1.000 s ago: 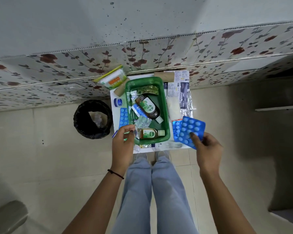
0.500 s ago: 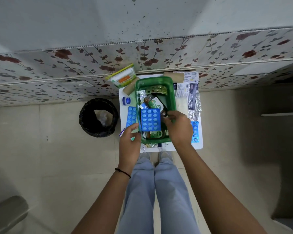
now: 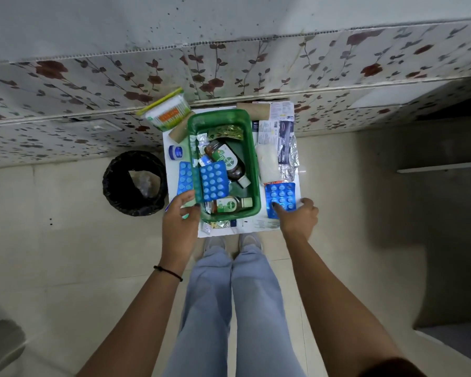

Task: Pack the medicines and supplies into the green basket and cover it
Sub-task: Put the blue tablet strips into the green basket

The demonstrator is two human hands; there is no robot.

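The green basket sits on a small white table against the flowered wall. Inside it a blue blister pack leans at the basket's 9 o'clock side, a brown bottle lies near the middle, a second bottle lies along the 6 o'clock wall, and a gold foil strip rests at 12 o'clock. The left hand grips the basket's rim at 7 o'clock, fingers curled on the edge. The right hand, at the basket's 4 o'clock, has its fingertips pressed on another blue pack lying flat on the table; whether it pinches the pack I cannot tell. A third blue pack lies outside at 9 o'clock, and a black bin stands on the floor beyond it
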